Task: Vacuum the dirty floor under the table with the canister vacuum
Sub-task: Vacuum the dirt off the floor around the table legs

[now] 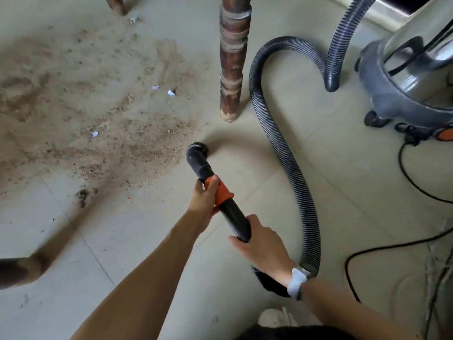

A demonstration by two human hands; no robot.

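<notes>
A black vacuum wand (234,217) with an orange collar ends in a round brush nozzle (197,152) that sits at the right edge of a wide patch of brown dirt (103,114) on the tiled floor. My left hand (204,198) grips the wand at the orange collar. My right hand (259,244) holds the wand's rear end where the ribbed hose (289,163) joins. The hose loops back to the steel canister vacuum (414,79) at the upper right.
A turned wooden table leg (232,62) stands just beyond the nozzle, another leg (115,4) at the top left. Small white paper scraps (170,92) lie in the dirt. Black power cords (414,182) run on the right. My shoe (275,317) shows at the bottom.
</notes>
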